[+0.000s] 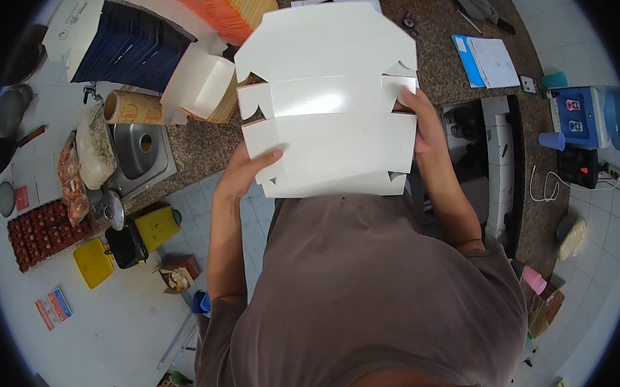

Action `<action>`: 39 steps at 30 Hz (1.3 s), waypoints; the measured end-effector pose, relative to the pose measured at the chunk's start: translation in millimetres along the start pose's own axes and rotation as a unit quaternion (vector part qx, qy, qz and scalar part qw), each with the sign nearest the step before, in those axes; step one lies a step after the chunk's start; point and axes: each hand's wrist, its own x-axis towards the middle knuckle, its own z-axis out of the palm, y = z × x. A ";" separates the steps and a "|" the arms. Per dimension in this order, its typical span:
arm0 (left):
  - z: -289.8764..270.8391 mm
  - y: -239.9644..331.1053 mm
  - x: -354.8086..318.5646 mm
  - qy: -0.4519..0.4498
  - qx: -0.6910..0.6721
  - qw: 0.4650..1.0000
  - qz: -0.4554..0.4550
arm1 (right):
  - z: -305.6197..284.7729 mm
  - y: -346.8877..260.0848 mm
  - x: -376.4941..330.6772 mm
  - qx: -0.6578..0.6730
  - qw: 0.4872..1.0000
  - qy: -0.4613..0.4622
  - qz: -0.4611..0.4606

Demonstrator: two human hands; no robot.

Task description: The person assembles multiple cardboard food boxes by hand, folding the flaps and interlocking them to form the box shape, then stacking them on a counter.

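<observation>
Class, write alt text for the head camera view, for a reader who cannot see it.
A person holds a flat white die-cut cardboard box blank with both hands, left hand and right hand gripping its side edges, above a speckled stone counter. A steel sink lies to the left.

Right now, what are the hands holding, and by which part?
Both hold one flat white cardboard box blank. The left hand grips its lower left edge, the right hand its right edge.
</observation>
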 end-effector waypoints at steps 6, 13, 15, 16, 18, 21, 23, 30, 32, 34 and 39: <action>12.0 -19.5 -35.4 0.065 0.084 0.994 0.013 | -51.6 30.7 -52.4 -0.129 0.976 -0.173 -0.018; 4.3 -56.4 -38.7 0.094 -0.001 0.992 0.079 | -27.5 56.1 -73.0 -0.170 0.978 -0.047 0.109; 11.5 -54.1 -38.6 0.117 -0.031 0.989 0.079 | -22.3 60.6 -70.2 -0.174 0.978 0.003 0.116; 13.2 -49.9 -35.9 0.113 -0.045 0.990 0.071 | -22.6 62.9 -64.6 -0.187 0.977 0.025 0.104; 18.4 -37.3 -29.7 0.105 -0.071 0.991 0.053 | -22.2 63.1 -50.3 -0.224 0.970 0.065 0.061; 48.0 -18.4 -18.5 0.108 -0.162 0.980 0.051 | -8.1 49.5 -21.8 -0.287 0.953 0.091 -0.021; 78.5 -1.2 -12.7 0.117 -0.216 0.968 0.060 | 29.1 41.6 -7.6 -0.312 0.927 0.112 -0.178; 101.6 8.9 -0.5 0.146 -0.239 0.955 0.094 | 60.3 16.1 7.2 -0.498 0.795 0.105 -0.331; 86.2 11.4 -1.3 0.136 -0.232 0.958 0.104 | 62.1 10.8 6.6 -0.476 0.809 0.088 -0.333; 69.2 14.8 0.5 0.149 -0.280 0.939 0.132 | 57.0 4.0 11.6 -0.393 0.847 0.054 -0.354; 64.5 65.3 6.1 0.225 -0.221 0.935 0.162 | 68.7 -36.7 12.6 -0.470 0.799 0.018 -0.375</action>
